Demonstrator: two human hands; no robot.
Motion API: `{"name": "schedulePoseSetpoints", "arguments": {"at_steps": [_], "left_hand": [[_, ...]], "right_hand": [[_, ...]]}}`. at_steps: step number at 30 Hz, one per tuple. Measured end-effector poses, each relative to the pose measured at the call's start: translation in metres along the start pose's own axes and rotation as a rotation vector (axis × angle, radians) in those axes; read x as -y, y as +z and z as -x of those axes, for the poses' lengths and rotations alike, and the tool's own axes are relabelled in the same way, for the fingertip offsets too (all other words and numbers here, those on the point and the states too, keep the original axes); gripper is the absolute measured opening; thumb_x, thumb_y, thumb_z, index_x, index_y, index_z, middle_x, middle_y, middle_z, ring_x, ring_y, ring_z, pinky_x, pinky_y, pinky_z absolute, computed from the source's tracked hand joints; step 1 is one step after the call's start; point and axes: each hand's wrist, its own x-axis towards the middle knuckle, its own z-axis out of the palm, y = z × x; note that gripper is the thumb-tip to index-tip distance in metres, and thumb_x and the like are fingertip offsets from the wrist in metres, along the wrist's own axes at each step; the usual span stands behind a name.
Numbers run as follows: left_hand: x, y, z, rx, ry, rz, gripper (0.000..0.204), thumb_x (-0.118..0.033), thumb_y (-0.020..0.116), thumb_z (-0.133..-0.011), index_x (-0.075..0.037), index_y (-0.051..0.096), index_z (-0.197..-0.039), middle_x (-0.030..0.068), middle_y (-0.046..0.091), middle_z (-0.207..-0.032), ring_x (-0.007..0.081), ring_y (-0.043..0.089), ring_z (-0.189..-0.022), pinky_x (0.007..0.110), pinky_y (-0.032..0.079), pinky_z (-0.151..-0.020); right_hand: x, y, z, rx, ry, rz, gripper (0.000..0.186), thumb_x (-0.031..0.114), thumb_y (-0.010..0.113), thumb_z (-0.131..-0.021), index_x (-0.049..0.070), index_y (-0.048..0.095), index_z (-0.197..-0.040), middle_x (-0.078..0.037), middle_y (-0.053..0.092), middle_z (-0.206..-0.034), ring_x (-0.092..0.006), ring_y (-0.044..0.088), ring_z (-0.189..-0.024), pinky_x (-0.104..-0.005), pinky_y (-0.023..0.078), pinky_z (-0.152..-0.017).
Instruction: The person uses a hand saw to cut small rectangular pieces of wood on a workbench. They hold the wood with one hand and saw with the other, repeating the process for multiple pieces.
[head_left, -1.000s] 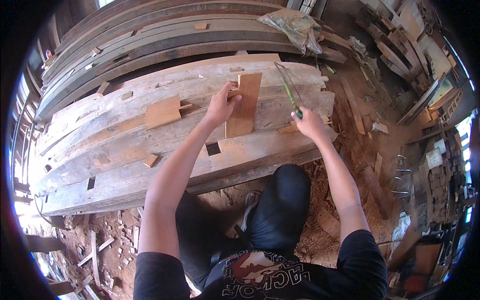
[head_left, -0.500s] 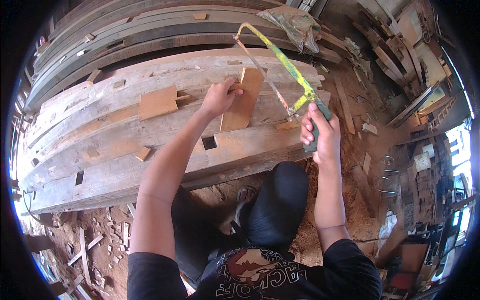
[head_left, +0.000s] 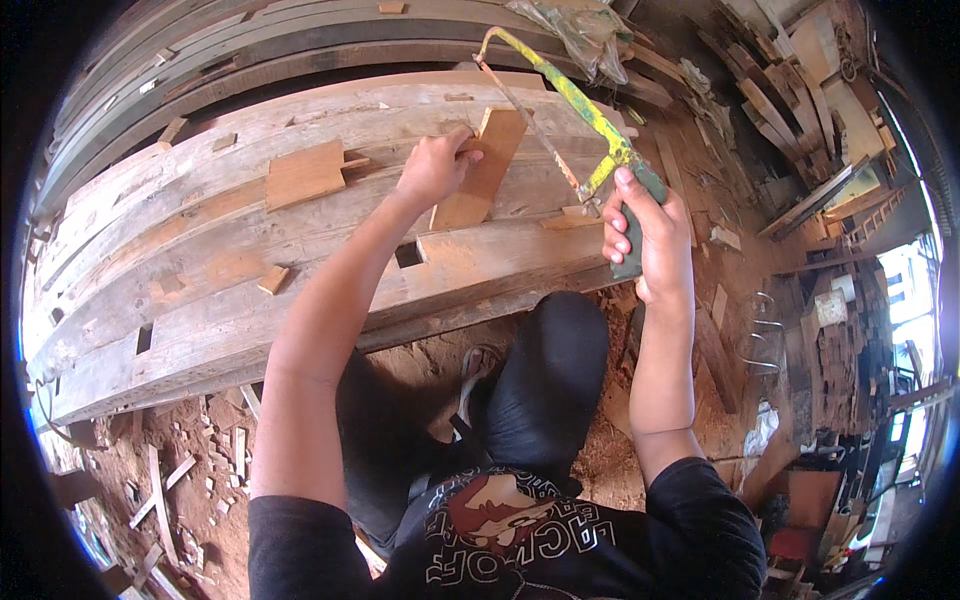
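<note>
Wooden board (head_left: 482,180), one in number, is held on the bench (head_left: 220,300) near its closer edge, at about the centre of the clock taken here, with twelve at the far side. Its nine o'clock edge is met by the curled, narrowed fingers of the left hand (head_left: 437,168), presumably so that it is kept steady; the exact grip is partly hidden. Toward one o'clock, one bow-framed saw (head_left: 580,97) is carried in the right hand (head_left: 655,228), which is closed around the dark handle at three o'clock, so that the frame and blade are left free. The blade is seen across the board's far corner, but whether the two touch cannot be told. One thin offcut (head_left: 572,219) is lying at four o'clock, near the saw. At nine o'clock one squarish wooden piece (head_left: 305,176) is laid flat, apart from the board, and at eight one small block (head_left: 273,279) is set, both seemingly put aside where the working spot is not crowded. Between seven and eight, one square hole (head_left: 409,254) is cut in the bench timber. Farther out, one crumpled plastic sheet (head_left: 583,42) is draped at one o'clock.
</note>
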Motion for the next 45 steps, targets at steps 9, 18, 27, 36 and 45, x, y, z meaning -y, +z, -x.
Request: {"name": "schedulePoseSetpoints", "arguments": {"at_steps": [9,18,27,36,45], "left_hand": [[0.006,0.008,0.001,-0.068,0.069,0.029,0.033,-0.028,0.069,-0.097,-0.010,0.064,-0.124,0.0229,0.074,-0.099,0.0467,0.070,-0.096,0.056,0.055,-0.082],[0.007,0.008,0.000,-0.066,0.145,-0.077,0.031,-0.032,0.072,-0.096,-0.010,0.067,-0.118,0.0208,0.075,-0.098,0.0437,0.072,-0.093,0.052,0.057,-0.079],[0.002,0.004,0.001,-0.060,0.097,-0.093,0.037,-0.040,0.069,-0.098,-0.011,0.066,-0.120,0.0202,0.076,-0.099,0.0433,0.072,-0.095,0.052,0.056,-0.083],[0.006,0.004,0.000,-0.059,0.107,-0.090,0.036,-0.039,0.068,-0.099,-0.010,0.064,-0.121,0.0213,0.074,-0.105,0.0456,0.070,-0.099,0.053,0.055,-0.085],[0.008,0.004,0.001,-0.082,0.112,-0.099,0.035,-0.036,0.071,-0.097,-0.010,0.065,-0.119,0.0201,0.074,-0.107,0.0443,0.070,-0.101,0.051,0.056,-0.085]], "right_hand": [[0.017,0.017,0.023,0.036,0.026,0.073,0.038,0.035,0.066,-0.102,0.009,0.054,-0.078,0.003,0.048,-0.062,-0.0057,0.044,-0.045,-0.0245,0.036,-0.042],[0.035,-0.006,0.028,0.016,0.040,-0.118,0.031,0.026,0.063,-0.102,0.010,0.054,-0.077,0.003,0.050,-0.063,-0.0071,0.046,-0.047,-0.0252,0.039,-0.042],[0.031,0.002,0.038,0.028,0.041,-0.056,0.030,0.027,0.062,-0.104,0.011,0.055,-0.079,0.005,0.048,-0.062,-0.0059,0.045,-0.045,-0.0243,0.036,-0.040],[0.034,0.002,0.042,0.040,0.028,-0.087,0.029,0.025,0.062,-0.104,0.009,0.056,-0.081,0.005,0.049,-0.062,-0.0054,0.045,-0.044,-0.0235,0.035,-0.040],[0.036,0.004,0.040,0.042,0.019,-0.083,0.026,0.025,0.062,-0.104,0.008,0.057,-0.084,0.004,0.051,-0.063,-0.0052,0.046,-0.045,-0.0229,0.037,-0.041]]}}
